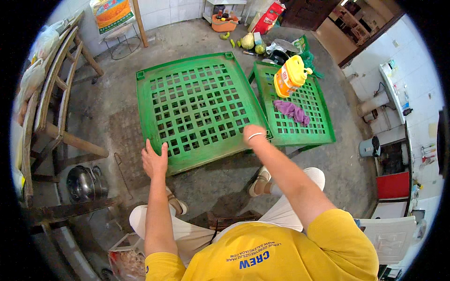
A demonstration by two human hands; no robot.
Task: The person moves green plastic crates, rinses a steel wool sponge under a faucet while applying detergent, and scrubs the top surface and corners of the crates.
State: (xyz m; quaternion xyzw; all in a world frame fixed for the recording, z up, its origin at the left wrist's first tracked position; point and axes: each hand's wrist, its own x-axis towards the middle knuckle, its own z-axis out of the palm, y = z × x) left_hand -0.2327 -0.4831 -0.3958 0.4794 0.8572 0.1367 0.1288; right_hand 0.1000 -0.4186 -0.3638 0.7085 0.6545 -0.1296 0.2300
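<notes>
A large green plastic lattice shelf (pixel 215 151) with a raised rim and socket-like corners lies in front of me. My left hand (pixel 154 160) is at its near left edge, fingers spread and thumb up against the rim. My right hand (pixel 253 135) is closed in a fist over its near right corner. Whatever the fist holds, if anything, is hidden. Beside the shelf on the right stands a smaller green lattice stand (pixel 293 137) on legs. On it are a crumpled purple cloth (pixel 291 112) and a yellow jug (pixel 290 77) with an orange label.
Vegetables (pixel 247 41), a red bag (pixel 269 18) and an orange basin (pixel 224 23) sit on the floor beyond. A wooden rack (pixel 58 112) stands at left near a shiny black pot (pixel 86 182). A white chair (pixel 389 236) is at lower right.
</notes>
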